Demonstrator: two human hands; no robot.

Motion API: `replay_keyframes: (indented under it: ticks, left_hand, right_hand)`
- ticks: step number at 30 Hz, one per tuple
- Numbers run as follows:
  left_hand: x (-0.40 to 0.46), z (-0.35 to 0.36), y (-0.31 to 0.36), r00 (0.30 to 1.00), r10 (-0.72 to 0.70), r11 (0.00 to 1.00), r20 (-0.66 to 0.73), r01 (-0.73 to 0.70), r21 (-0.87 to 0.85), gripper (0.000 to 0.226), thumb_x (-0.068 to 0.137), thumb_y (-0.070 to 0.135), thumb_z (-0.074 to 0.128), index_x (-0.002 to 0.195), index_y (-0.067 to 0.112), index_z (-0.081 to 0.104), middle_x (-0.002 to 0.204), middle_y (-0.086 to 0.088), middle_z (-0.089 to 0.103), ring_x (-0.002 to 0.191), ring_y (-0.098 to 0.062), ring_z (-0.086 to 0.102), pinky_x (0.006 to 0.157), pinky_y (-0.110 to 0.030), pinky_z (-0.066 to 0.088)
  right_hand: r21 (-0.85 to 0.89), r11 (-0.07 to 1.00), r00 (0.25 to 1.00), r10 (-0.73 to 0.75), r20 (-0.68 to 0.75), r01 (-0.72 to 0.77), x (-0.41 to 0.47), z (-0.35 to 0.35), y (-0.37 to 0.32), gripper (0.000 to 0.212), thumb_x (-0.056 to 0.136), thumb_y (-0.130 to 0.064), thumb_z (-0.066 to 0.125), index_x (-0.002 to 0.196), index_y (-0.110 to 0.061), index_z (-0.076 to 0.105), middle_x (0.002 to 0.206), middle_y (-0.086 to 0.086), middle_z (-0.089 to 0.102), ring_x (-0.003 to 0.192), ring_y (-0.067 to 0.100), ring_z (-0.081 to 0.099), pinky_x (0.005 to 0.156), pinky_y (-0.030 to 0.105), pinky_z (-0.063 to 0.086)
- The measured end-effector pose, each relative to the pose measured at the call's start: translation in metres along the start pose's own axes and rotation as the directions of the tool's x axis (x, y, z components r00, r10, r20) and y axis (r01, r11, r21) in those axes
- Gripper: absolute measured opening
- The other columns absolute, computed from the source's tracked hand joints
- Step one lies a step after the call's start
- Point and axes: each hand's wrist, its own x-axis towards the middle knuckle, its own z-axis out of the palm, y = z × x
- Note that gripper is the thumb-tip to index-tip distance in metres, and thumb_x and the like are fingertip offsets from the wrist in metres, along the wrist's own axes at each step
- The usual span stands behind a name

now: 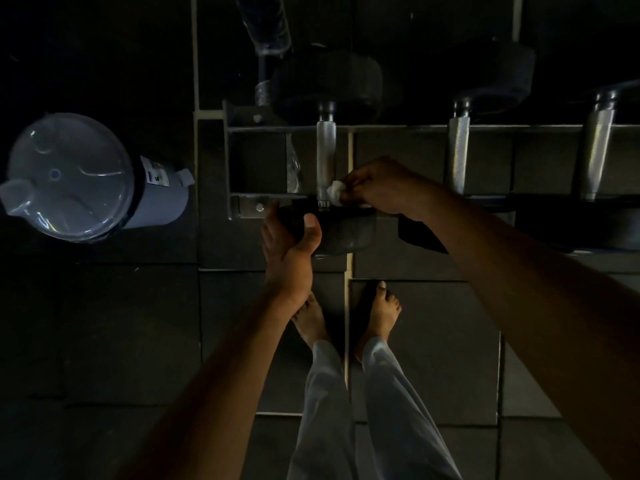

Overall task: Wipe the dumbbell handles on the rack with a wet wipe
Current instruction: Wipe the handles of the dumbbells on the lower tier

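Note:
Three dumbbells lie across a dark metal rack (381, 128), their knurled silver handles pointing toward me. My right hand (377, 187) pinches a small white wet wipe (336, 192) against the near end of the leftmost handle (325, 157). My left hand (289, 244) grips the near black weight head (343, 233) of that same dumbbell, thumb on top. The middle handle (458, 154) and the right handle (595, 150) lie untouched further right.
A grey wipe canister with a clear lid (69, 178) stands on the floor at the left. A crumpled clear wrapper (293, 168) sits inside the rack beside the leftmost handle. My bare feet (379, 313) stand on dark rubber floor tiles below the rack.

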Motion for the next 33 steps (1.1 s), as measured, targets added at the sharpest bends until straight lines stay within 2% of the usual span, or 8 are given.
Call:
replay_keyframes:
  ticks: [5, 8, 15, 18, 21, 26, 30, 33]
  left_hand:
    - [0.002, 0.000, -0.006, 1.000, -0.017, 1.000, -0.003, 0.017, -0.016, 0.096, 0.083, 0.080, 0.063, 0.159, 0.028, 0.034, 0.154, -0.006, 0.041, 0.144, -0.030, 0.043, 0.115, -0.061, 0.046]
    - [0.001, 0.000, -0.003, 1.000, -0.014, 1.000, -0.015, 0.013, -0.003, 0.096, 0.084, 0.077, 0.061, 0.161, 0.027, 0.033, 0.154, -0.006, 0.040, 0.144, -0.028, 0.043, 0.115, -0.060, 0.046]
    - [-0.002, 0.000, 0.002, 1.000, 0.000, 0.998, -0.022, 0.002, 0.058, 0.102, 0.082, 0.080, 0.053, 0.163, 0.022, 0.031, 0.156, -0.006, 0.038, 0.146, -0.028, 0.038, 0.119, -0.059, 0.039]
    - [-0.002, -0.001, 0.002, 1.000, -0.003, 0.999, -0.024, 0.005, 0.054, 0.097, 0.082, 0.077, 0.054, 0.162, 0.026, 0.031, 0.154, -0.004, 0.039, 0.144, -0.026, 0.039, 0.119, -0.058, 0.039]
    - [-0.002, 0.000, 0.001, 1.000, 0.011, 0.997, -0.023, -0.009, 0.071, 0.093, 0.083, 0.077, 0.052, 0.159, 0.026, 0.035, 0.151, -0.003, 0.040, 0.142, -0.025, 0.040, 0.118, -0.059, 0.039]
    - [-0.001, 0.000, -0.002, 1.000, 0.003, 0.999, -0.024, -0.002, 0.054, 0.094, 0.083, 0.080, 0.054, 0.159, 0.028, 0.035, 0.150, -0.001, 0.041, 0.140, -0.024, 0.042, 0.117, -0.058, 0.041]
    - [-0.004, 0.002, -0.001, 0.999, -0.009, 0.999, -0.037, 0.011, 0.046, 0.098, 0.082, 0.082, 0.052, 0.162, 0.031, 0.030, 0.152, 0.001, 0.039, 0.142, -0.022, 0.040, 0.118, -0.055, 0.041]
    - [-0.005, 0.002, 0.001, 0.999, -0.021, 0.998, -0.029, 0.023, 0.065, 0.099, 0.080, 0.086, 0.049, 0.162, 0.034, 0.029, 0.153, 0.003, 0.037, 0.142, -0.022, 0.038, 0.118, -0.056, 0.040]
  right_hand:
    - [-0.077, 0.989, 0.973, -0.142, -0.180, 0.130, -0.012, 0.014, -0.003, 0.026, 0.083, -0.039, 0.083, 0.101, -0.023, 0.074, 0.092, -0.008, 0.072, 0.087, 0.004, 0.069, 0.077, 0.028, 0.058]
    - [-0.259, 0.937, 0.932, -0.291, -0.216, 0.233, -0.015, 0.018, -0.003, 0.024, 0.084, -0.044, 0.081, 0.100, -0.031, 0.071, 0.089, -0.019, 0.064, 0.081, -0.007, 0.061, 0.067, 0.012, 0.044]
    - [-0.539, 0.755, 0.863, -0.496, -0.099, 0.372, -0.002, 0.010, -0.016, 0.028, 0.088, -0.059, 0.067, 0.099, -0.034, 0.070, 0.088, -0.021, 0.055, 0.082, -0.003, 0.052, 0.085, 0.026, 0.040]
    - [-0.538, 0.763, 0.812, -0.539, -0.224, 0.358, 0.005, 0.007, -0.020, 0.032, 0.094, -0.053, 0.065, 0.105, -0.024, 0.073, 0.094, -0.012, 0.068, 0.079, -0.005, 0.056, 0.074, 0.018, 0.042]
    - [-0.470, 0.836, 0.750, -0.499, -0.435, 0.284, 0.015, 0.009, -0.024, 0.029, 0.096, -0.058, 0.061, 0.102, -0.032, 0.073, 0.072, -0.023, 0.055, 0.061, -0.010, 0.052, 0.062, 0.017, 0.040]
    - [-0.343, 0.921, 0.594, -0.384, -0.707, 0.186, 0.027, 0.014, -0.034, 0.030, 0.094, -0.060, 0.061, 0.100, -0.034, 0.075, 0.082, -0.017, 0.072, 0.070, 0.001, 0.065, 0.063, 0.031, 0.058]
    - [-0.319, 0.925, 0.568, -0.379, -0.731, 0.207, 0.028, 0.021, -0.040, 0.024, 0.095, -0.054, 0.064, 0.099, -0.033, 0.076, 0.081, -0.016, 0.072, 0.069, 0.001, 0.065, 0.063, 0.028, 0.057]
    - [-0.449, 0.885, 0.588, -0.430, -0.685, 0.125, 0.028, 0.025, -0.050, 0.025, 0.097, -0.054, 0.062, 0.104, -0.035, 0.076, 0.085, -0.013, 0.074, 0.074, 0.005, 0.067, 0.058, 0.019, 0.040]
